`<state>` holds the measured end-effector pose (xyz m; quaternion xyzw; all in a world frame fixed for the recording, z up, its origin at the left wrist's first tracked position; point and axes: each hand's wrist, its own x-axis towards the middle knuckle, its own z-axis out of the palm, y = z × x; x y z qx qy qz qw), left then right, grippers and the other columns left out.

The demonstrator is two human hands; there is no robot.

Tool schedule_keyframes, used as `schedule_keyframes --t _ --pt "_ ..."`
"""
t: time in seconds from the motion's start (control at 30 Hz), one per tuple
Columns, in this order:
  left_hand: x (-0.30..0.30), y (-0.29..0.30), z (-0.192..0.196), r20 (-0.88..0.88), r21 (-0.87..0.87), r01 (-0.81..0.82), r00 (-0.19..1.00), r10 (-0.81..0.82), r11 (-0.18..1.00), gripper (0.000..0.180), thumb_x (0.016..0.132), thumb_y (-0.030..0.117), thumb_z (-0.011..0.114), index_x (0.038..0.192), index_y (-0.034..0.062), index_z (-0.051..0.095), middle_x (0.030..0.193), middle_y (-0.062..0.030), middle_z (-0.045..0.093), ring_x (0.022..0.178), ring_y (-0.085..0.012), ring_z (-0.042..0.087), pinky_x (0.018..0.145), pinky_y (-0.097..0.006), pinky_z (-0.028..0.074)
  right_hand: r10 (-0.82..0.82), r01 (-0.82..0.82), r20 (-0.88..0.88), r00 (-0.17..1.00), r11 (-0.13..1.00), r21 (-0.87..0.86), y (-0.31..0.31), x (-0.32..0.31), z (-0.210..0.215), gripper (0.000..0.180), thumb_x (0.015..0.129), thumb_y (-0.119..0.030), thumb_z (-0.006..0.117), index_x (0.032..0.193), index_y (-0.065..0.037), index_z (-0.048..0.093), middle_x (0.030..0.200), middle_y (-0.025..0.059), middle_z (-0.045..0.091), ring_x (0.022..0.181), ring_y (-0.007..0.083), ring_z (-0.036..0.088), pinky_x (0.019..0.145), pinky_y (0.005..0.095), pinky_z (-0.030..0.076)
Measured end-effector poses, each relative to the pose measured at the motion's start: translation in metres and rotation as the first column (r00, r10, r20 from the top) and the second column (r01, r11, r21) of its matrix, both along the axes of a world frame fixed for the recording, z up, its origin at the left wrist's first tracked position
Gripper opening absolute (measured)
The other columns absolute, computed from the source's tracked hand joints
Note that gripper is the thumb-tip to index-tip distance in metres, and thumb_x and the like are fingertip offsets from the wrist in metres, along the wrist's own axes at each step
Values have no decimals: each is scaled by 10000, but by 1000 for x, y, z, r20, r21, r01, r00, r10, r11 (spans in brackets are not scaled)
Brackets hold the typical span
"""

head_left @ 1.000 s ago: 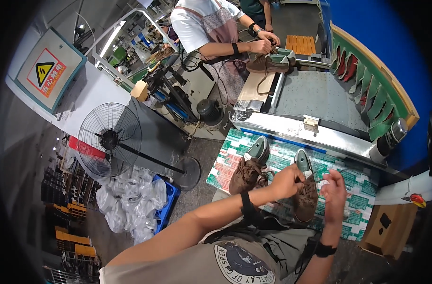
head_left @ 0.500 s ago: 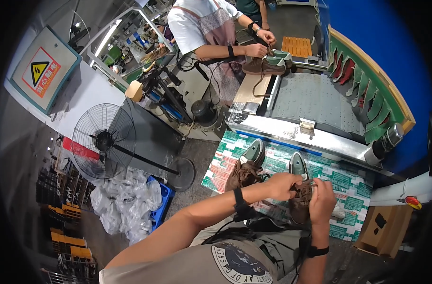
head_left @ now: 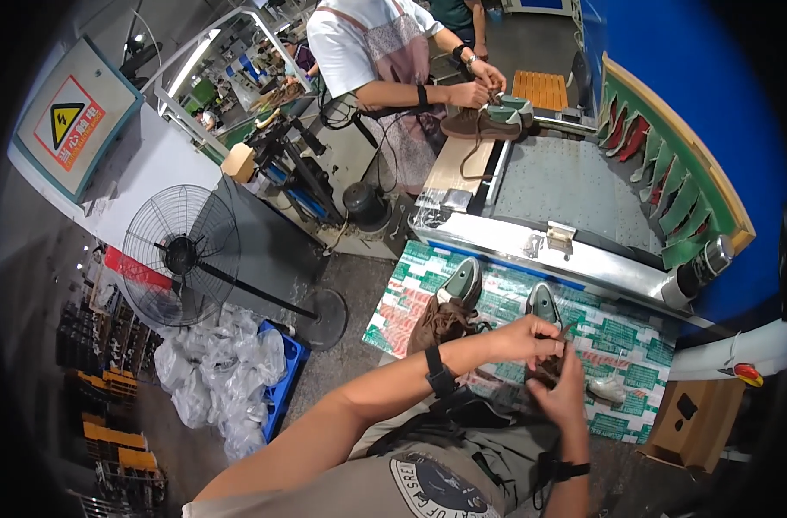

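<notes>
A brown lace-up shoe (head_left: 544, 373) with a green insole stands in front of me, its heel end pointing away. Over its laces my left hand (head_left: 533, 338) is closed in a pinch on a brown shoelace (head_left: 567, 331). My right hand (head_left: 566, 388) meets it from the right, thumb low against the shoe and fingertips closed on the lace, partly hidden. To the left rests a second brown shoe (head_left: 441, 321) with loosely bunched laces, touched by neither hand. Both shoes are on a surface covered in green, white and red printed wrapping (head_left: 506, 289).
A crumpled whitish wad (head_left: 607, 388) lies right of my hands. Beyond is a grey conveyor (head_left: 566, 186), where a co-worker handles a brown shoe (head_left: 484, 123). A standing fan (head_left: 182, 256), plastic bags in a blue crate (head_left: 288, 380) and a cardboard box (head_left: 694, 423) stand around.
My hands have come closer together above the shoe. The right hand has dropped lower and turned, its thumb now spread toward the shoe. The view has shifted slightly.
</notes>
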<state>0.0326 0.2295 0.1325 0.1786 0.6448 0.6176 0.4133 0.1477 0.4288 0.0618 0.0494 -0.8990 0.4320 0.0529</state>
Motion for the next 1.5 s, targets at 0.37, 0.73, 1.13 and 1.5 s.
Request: schedule_keyframes --t 0.37,0.73,1.13,1.5 --pt "-44 -66 17 27 -175 15 1000 -10 985 330 1058 211 719 1358 81 762 1044 -2 758 915 -90 700 768 -260 608 -182 193 85 980 971 -141 -109 -38 16 622 915 -377 857 1347 23 654 1311 266 693 1197 469 668 1024 502 540" --pt "26 -88 71 -472 -474 374 657 -589 797 260 997 219 756 1156 13 766 875 -186 738 695 -289 678 688 -411 540 387 -337 172 906 904 -263 -70 -24 50 446 893 32 684 1328 -63 723 1114 111 707 922 198 708 821 400 596" --pt "-87 -204 1 -872 23 -786 286 396 618 557 979 123 784 1492 22 592 1436 -170 664 1032 -207 737 888 -319 600 -590 590 -6 807 807 -10 27 -23 30 592 1046 -179 698 1518 107 484 1388 211 632 1079 197 731 875 311 580" --pt "51 -91 -43 -512 -372 -526 804 304 765 238 1011 246 797 1019 15 736 720 -85 680 621 -127 566 607 -357 477 -212 203 134 968 976 80 -116 -10 28 215 1027 -255 728 1105 -57 699 1008 136 772 856 359 744 759 460 584"
